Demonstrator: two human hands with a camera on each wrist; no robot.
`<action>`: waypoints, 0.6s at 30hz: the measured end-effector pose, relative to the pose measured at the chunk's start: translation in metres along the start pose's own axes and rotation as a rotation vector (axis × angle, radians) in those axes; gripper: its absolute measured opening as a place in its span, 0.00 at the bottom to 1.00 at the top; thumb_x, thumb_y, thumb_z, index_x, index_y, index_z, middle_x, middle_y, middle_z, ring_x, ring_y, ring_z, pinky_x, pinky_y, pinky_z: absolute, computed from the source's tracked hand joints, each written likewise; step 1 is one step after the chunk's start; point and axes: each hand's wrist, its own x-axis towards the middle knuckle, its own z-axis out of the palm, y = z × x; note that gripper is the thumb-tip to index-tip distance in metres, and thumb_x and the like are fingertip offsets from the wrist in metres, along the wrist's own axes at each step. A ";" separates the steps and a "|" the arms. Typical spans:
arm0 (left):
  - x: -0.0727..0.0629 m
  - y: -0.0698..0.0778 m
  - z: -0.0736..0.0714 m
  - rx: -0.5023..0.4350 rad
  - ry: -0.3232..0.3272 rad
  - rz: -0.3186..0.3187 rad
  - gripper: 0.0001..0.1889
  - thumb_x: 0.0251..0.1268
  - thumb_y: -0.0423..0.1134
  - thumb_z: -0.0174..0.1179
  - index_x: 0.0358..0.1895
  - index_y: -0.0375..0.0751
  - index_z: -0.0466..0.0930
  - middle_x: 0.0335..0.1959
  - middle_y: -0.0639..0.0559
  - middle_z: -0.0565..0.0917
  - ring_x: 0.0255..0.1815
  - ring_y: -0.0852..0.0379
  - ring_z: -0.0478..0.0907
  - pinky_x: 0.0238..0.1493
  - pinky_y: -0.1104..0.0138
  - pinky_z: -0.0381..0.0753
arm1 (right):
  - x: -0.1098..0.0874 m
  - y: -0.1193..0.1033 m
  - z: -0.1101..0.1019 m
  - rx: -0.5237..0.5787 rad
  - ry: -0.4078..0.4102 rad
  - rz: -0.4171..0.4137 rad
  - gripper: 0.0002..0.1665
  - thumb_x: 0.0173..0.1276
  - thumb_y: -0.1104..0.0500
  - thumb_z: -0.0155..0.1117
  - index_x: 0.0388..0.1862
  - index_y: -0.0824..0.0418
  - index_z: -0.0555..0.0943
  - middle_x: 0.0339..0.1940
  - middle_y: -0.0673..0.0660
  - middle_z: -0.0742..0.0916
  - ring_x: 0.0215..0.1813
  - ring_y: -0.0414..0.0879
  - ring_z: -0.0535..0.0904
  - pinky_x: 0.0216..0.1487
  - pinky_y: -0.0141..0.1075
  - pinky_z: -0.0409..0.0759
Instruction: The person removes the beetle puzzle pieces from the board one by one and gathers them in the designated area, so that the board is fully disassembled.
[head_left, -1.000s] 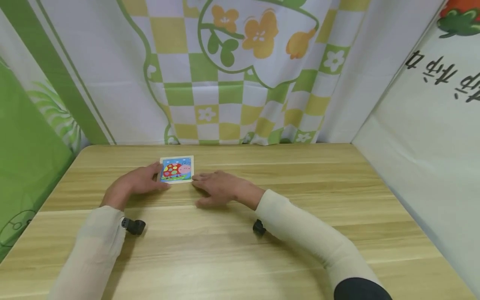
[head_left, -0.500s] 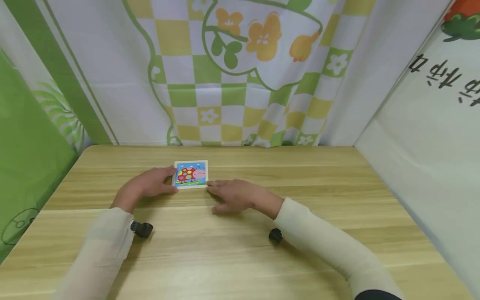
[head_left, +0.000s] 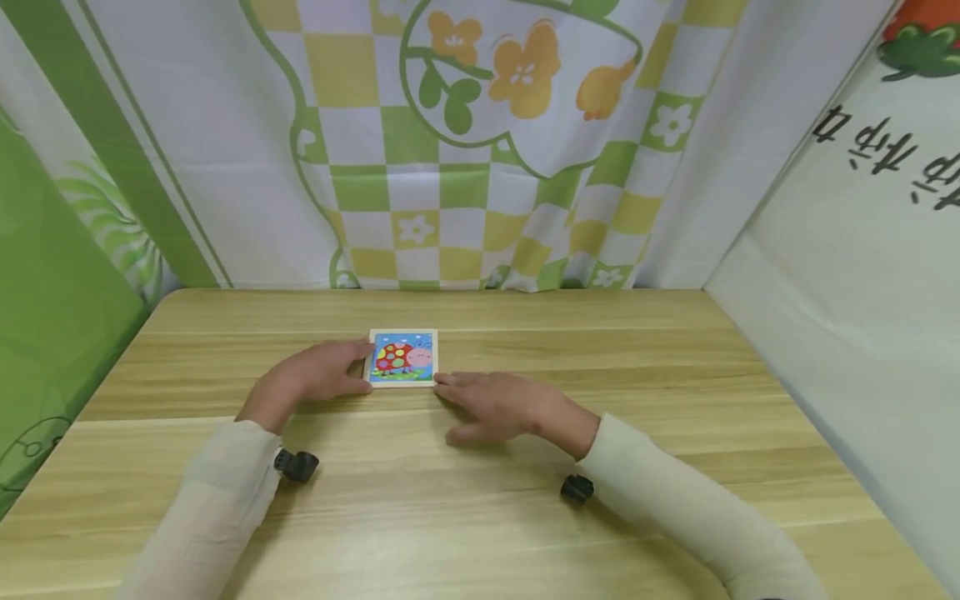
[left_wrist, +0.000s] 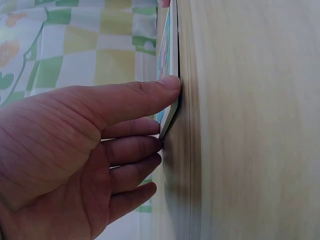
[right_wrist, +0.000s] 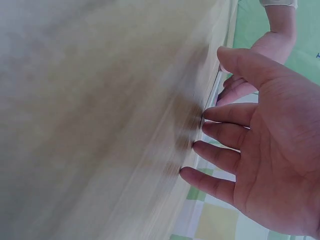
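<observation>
A small square ladybug picture board (head_left: 402, 358) with a pale rim lies toward the back of the wooden table, left of centre. My left hand (head_left: 326, 371) holds its left side, with the thumb at the near left corner and the fingers along the left edge. In the left wrist view the thumb (left_wrist: 150, 97) overlaps the board's edge close over the tabletop. My right hand (head_left: 498, 408) lies at the board's near right corner, fingertips right at the edge. In the right wrist view its fingers (right_wrist: 220, 155) are extended and spread, tips down at the table.
The wooden table (head_left: 450, 517) ends at the back against a checked green, yellow and white curtain (head_left: 465, 183). White cloth (head_left: 862, 317) hangs at the right, green cloth (head_left: 52, 275) at the left. Black wrist cameras stick out from both sleeves.
The board has slid to the right and a little nearer along the table, with both hands moving alongside it. The head view has shifted slightly.
</observation>
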 end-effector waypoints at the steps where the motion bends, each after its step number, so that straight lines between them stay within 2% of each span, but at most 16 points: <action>1: 0.000 0.001 0.001 0.002 -0.004 -0.005 0.37 0.74 0.42 0.64 0.75 0.21 0.62 0.75 0.25 0.61 0.76 0.29 0.58 0.74 0.43 0.58 | -0.002 0.000 0.001 0.004 0.001 -0.001 0.45 0.78 0.38 0.57 0.83 0.59 0.60 0.84 0.54 0.58 0.82 0.50 0.53 0.78 0.43 0.55; 9: -0.001 0.015 0.007 -0.010 -0.010 -0.023 0.37 0.74 0.43 0.64 0.76 0.23 0.61 0.75 0.27 0.62 0.75 0.30 0.60 0.73 0.43 0.60 | -0.019 0.003 0.003 0.042 -0.001 -0.010 0.47 0.76 0.37 0.61 0.83 0.59 0.60 0.84 0.53 0.59 0.82 0.48 0.53 0.78 0.44 0.56; 18: 0.000 0.027 0.012 0.080 -0.017 -0.016 0.36 0.75 0.44 0.64 0.75 0.23 0.63 0.76 0.27 0.61 0.75 0.29 0.60 0.73 0.44 0.60 | -0.031 0.005 0.005 0.070 0.009 -0.018 0.45 0.76 0.39 0.61 0.82 0.60 0.61 0.84 0.54 0.60 0.82 0.51 0.55 0.78 0.46 0.56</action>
